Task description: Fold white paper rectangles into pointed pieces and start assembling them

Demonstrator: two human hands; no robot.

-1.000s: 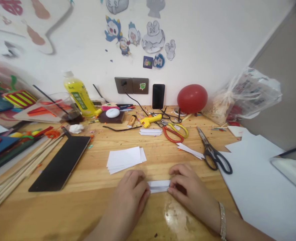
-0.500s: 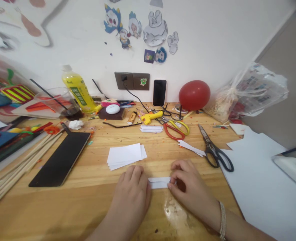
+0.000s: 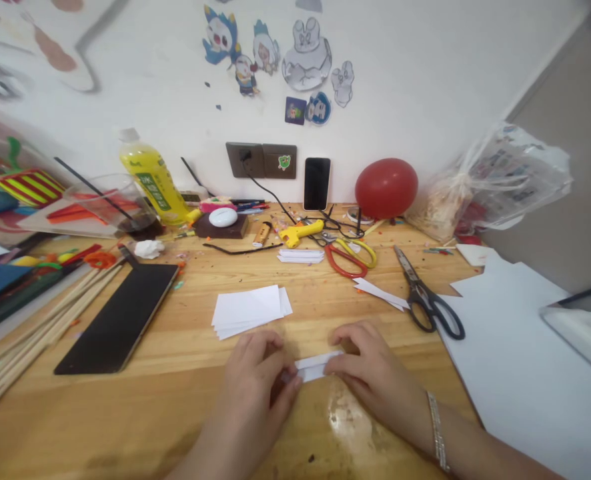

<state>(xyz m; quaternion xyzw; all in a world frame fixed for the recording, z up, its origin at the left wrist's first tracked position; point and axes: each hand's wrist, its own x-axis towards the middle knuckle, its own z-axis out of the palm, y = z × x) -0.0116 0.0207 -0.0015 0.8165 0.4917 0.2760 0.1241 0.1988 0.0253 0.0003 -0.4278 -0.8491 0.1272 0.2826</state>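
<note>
A small folded piece of white paper [image 3: 315,367] lies low over the wooden table, with a lengthwise crease showing. My left hand [image 3: 258,387] pinches its left end between thumb and fingers. At the other end my right hand [image 3: 370,367], with a bracelet at the wrist, has its fingers closed on the paper; the fingertips cover that edge. Just beyond my left hand rests a stack of white paper sheets [image 3: 248,310]. Farther back sits a small pile of folded paper strips [image 3: 300,256].
Black-handled scissors [image 3: 423,297] lie right, beside cut paper strips [image 3: 380,293] and large white sheets [image 3: 530,360]. Red-and-yellow scissors [image 3: 348,260], a yellow glue gun [image 3: 300,233] and a red balloon [image 3: 386,188] are behind. A black board [image 3: 120,320] and wooden sticks [image 3: 40,327] lie left.
The paper has tilted, its right end now higher. My left hand has turned so thumb and fingertips show at the paper's end, and my right fingers have shifted left along it.
</note>
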